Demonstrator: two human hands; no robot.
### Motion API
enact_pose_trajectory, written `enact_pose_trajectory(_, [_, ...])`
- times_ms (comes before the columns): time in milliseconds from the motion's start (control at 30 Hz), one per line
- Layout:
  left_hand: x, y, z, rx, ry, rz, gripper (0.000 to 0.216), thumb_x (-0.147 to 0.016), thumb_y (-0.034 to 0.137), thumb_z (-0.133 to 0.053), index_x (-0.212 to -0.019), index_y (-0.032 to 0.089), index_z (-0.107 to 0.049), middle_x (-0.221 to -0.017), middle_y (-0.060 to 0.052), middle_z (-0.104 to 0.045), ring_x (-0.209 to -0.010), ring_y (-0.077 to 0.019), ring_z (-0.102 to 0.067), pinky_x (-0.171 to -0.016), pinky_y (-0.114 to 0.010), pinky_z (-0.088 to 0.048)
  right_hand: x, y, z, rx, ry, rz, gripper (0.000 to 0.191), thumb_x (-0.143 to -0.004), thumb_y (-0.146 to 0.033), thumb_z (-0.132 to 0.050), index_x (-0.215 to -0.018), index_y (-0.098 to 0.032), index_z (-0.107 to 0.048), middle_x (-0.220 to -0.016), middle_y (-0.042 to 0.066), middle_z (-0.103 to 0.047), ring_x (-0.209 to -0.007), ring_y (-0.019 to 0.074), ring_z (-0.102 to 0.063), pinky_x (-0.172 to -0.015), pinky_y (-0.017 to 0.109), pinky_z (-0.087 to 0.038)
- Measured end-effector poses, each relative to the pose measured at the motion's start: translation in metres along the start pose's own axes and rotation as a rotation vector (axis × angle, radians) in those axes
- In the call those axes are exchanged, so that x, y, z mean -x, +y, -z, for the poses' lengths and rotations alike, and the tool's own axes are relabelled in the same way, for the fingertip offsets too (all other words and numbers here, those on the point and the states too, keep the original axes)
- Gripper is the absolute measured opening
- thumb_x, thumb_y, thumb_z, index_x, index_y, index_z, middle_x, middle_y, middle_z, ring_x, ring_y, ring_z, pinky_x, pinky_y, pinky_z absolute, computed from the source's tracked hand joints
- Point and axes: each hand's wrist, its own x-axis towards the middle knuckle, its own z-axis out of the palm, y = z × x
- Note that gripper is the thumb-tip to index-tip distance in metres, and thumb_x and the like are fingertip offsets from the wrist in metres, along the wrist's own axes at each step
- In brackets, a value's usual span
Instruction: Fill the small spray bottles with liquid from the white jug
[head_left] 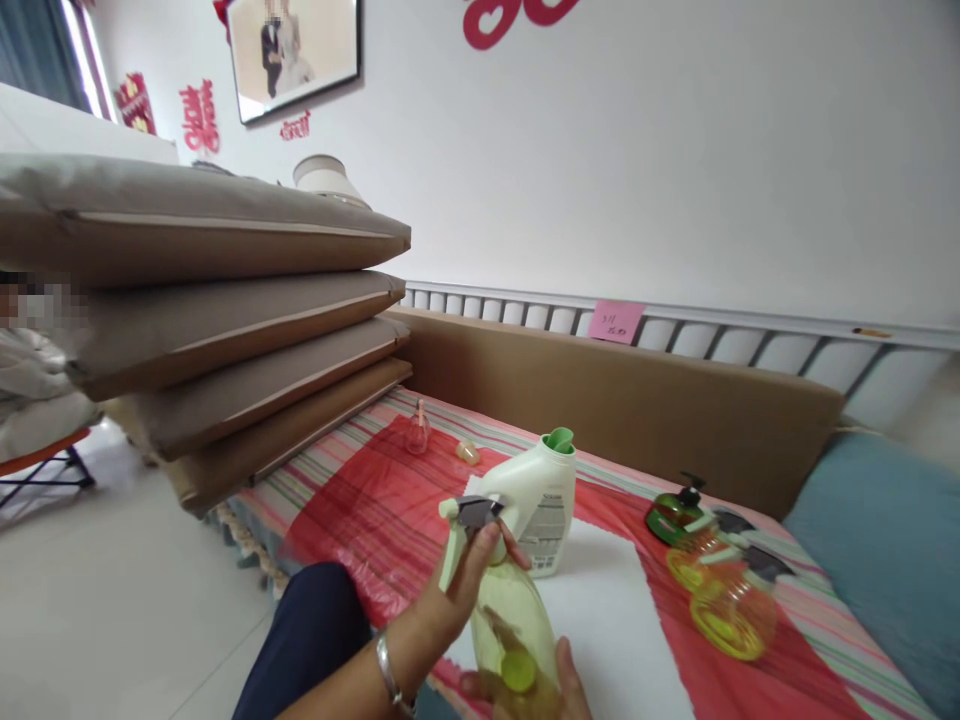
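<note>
Red sheeting (352, 510) is covering the striped bed, with a white sheet (607, 610) lying on it and tan cushions (225, 330) stacking up at ten o'clock. Left hand (457, 595) is clamping round the neck of the bottle (514, 620), just under its grey trigger. The right hand (574, 690) is cupping the base at six o'clock, so the bottle is hanging tilted over the sheet's near edge. Jug (536, 500) is standing just behind at twelve o'clock, and more sprayers (724, 595) are lying at three o'clock.

Yellow-green spray bottle (510, 625), white jug (536, 500) green-capped, red sheet (375, 510), striped cloth (277, 500).
</note>
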Motion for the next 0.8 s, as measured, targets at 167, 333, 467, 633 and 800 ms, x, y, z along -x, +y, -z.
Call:
enact_pose_trajectory(167, [-0.005,-0.001,0.025,0.205,-0.047,0.098,0.045,-0.083,0.058,-0.043,-0.087,0.015,-0.057,-0.072,-0.007,-0.065,-0.057,-0.014,-0.056,-0.055,-0.025,-0.043,-0.019,0.015,-0.025,0.039,-0.075,-0.029,0.084,-0.068,-0.081,-0.033,-0.087,-0.007,-0.068,-0.06,0.012,-0.069,-0.03,0.007,-0.044,-0.035,0.019,-0.036])
enact_pose_trajectory(333, [-0.005,-0.007,0.052,0.27,0.111,0.069,0.038,-0.084,0.054,-0.047,-0.089,0.017,-0.052,-0.076,-0.006,-0.066,-0.072,-0.0175,-0.063,-0.065,-0.027,-0.046,-0.028,0.026,-0.049,0.041,-0.072,-0.028,0.079,-0.068,-0.079,-0.039,-0.104,-0.013,-0.063,-0.063,0.009,-0.069,-0.033,0.0088,-0.051,-0.034,0.018,-0.038])
enact_pose_trajectory(467, [-0.004,0.0,0.066,0.283,0.142,0.052,0.036,-0.085,0.051,-0.046,-0.091,0.016,-0.053,-0.077,-0.007,-0.067,-0.079,-0.0193,-0.064,-0.074,-0.03,-0.045,-0.03,0.032,-0.058,0.022,-0.016,0.089,0.06,-0.068,-0.065,-0.059,-0.109,-0.021,-0.06,-0.068,0.003,-0.069,-0.039,0.0057,-0.052,-0.039,0.016,-0.04])
enact_pose_trajectory(633, [-0.005,0.004,0.08,0.354,0.077,0.074,0.036,-0.083,0.052,-0.049,-0.09,0.017,-0.054,-0.077,-0.007,-0.068,-0.079,-0.0208,-0.064,-0.074,-0.031,-0.046,-0.042,0.044,-0.058,0.089,-0.226,-0.16,0.09,-0.067,-0.083,-0.029,-0.074,-0.001,-0.067,-0.03,-0.004,-0.041,-0.031,0.009,-0.045,-0.033,0.018,-0.028])
enact_pose_trajectory(800, [-0.001,0.009,0.089,0.368,0.044,0.088,0.037,-0.08,0.053,-0.054,-0.09,0.017,-0.058,-0.08,-0.008,-0.068,-0.082,-0.0222,-0.064,-0.076,-0.032,-0.046,-0.051,0.057,-0.058,0.045,-0.321,-0.175,0.103,-0.061,-0.088,-0.009,-0.066,-0.002,-0.066,-0.026,-0.004,-0.037,-0.024,0.0061,-0.034,-0.033,0.018,-0.023])
